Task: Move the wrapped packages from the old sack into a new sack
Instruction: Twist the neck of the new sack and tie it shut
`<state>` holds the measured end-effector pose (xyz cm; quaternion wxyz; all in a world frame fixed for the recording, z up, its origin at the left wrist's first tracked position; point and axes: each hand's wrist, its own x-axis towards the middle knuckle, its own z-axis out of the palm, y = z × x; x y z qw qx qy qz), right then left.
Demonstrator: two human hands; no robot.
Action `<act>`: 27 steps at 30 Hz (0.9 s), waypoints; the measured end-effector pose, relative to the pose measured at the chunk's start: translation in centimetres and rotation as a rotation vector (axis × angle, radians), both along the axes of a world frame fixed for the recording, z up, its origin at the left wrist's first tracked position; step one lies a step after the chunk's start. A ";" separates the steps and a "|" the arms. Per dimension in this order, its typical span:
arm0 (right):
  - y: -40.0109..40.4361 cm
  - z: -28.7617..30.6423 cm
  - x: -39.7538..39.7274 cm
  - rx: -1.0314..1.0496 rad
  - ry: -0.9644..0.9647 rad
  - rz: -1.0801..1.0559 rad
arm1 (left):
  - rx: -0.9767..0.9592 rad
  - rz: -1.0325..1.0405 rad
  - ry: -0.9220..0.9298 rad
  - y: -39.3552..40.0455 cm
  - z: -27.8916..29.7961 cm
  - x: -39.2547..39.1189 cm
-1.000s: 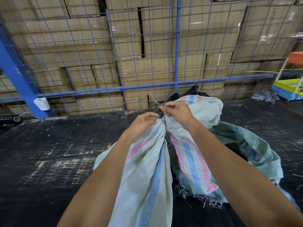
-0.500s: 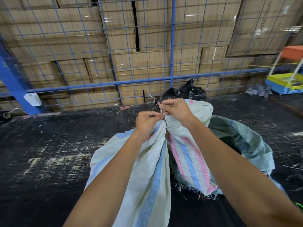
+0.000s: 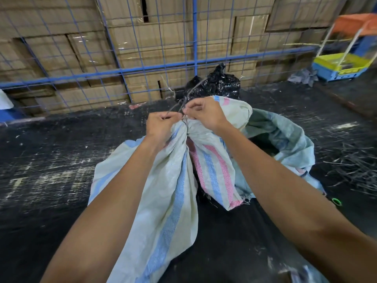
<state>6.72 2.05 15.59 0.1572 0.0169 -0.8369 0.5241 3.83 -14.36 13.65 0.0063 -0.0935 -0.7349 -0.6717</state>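
A pale woven sack (image 3: 163,201) with blue and pink stripes lies in front of me, its neck gathered tight. My left hand (image 3: 160,127) grips the bunched neck and a thin tie string (image 3: 189,92). My right hand (image 3: 204,112) pinches the same string right at the knot, touching the left hand. The string's loose ends stick up past my fingers. Behind the neck lies a black plastic-wrapped package (image 3: 216,84). A second, greenish sack (image 3: 285,139) lies open and slack to the right, partly under the striped one.
A blue wire mesh fence (image 3: 142,68) runs across the back, with stacked cardboard boxes (image 3: 142,37) behind it. The floor (image 3: 51,160) is black and scuffed. Loose strings (image 3: 355,168) litter the right side. A yellow and blue cart (image 3: 342,64) stands far right.
My view has tilted down and drawn nearer, so the black package shows more. Both hands stay on the sack's neck, working the string; the left fist has closed tighter on the fabric.
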 end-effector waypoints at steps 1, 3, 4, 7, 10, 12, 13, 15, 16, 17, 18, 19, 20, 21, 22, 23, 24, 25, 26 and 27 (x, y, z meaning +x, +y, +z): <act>-0.1 -0.2 0.4 0.013 0.023 0.005 | -0.006 0.005 0.012 0.1 -0.2 0.0; -0.1 -0.6 1.2 0.078 0.077 0.029 | -0.052 0.037 0.028 0.3 -0.5 0.1; -0.1 -0.7 1.8 0.102 0.114 0.050 | -0.081 0.065 0.040 0.4 -0.6 0.1; 0.1 -1.4 3.2 0.206 0.291 0.094 | -0.175 0.089 0.162 0.7 -0.9 0.2; 0.5 -1.6 3.3 0.405 0.475 0.133 | -0.371 0.039 0.376 0.7 -0.9 0.5; 0.9 -1.5 2.8 0.541 0.530 0.141 | -0.458 0.011 0.453 0.8 -1.0 0.6; 1.1 -1.5 2.6 0.567 0.510 0.139 | -0.484 -0.002 0.481 0.9 -1.0 0.7; 1.3 -1.3 2.4 0.534 0.362 0.128 | -0.500 -0.033 0.511 1.1 -1.2 0.9; 1.4 -1.1 2.4 0.499 0.266 0.119 | -0.493 -0.043 0.505 1.2 -1.3 1.0; 1.5 -1.1 2.4 0.462 0.181 0.107 | -0.480 -0.045 0.486 1.2 -1.3 1.2; 1.5 -1.1 2.4 0.429 0.117 0.093 | -0.466 -0.045 0.466 1.2 -1.2 1.4; 1.5 -1.0 2.4 0.401 0.067 0.080 | -0.457 -0.042 0.448 1.1 -1.1 1.5; 1.4 -1.0 2.4 0.377 0.024 0.067 | -0.454 -0.042 0.438 1.0 -1.1 1.7; 1.4 -0.9 2.4 0.347 -0.018 0.054 | -0.453 -0.038 0.434 0.9 -1.0 1.9; 1.3 -0.9 2.4 0.304 -0.057 0.043 | -0.451 -0.033 0.437 0.9 -1.0 2.1; 1.2 -1.0 2.5 0.251 -0.092 0.032 | -0.446 -0.027 0.441 0.8 -1.2 2.3; 1.1 -1.1 2.4 0.201 -0.117 0.019 | -0.439 -0.019 0.442 0.7 -1.3 2.4; 1.0 -1.2 2.4 0.157 -0.138 0.005 | -0.424 -0.014 0.437 0.7 -1.4 2.5; 0.9 -1.2 2.4 0.115 -0.155 -0.006 | -0.410 -0.007 0.429 0.7 -1.6 2.6; 0.8 -1.3 2.6 0.078 -0.168 -0.017 | -0.401 0.005 0.425 0.6 -1.8 2.8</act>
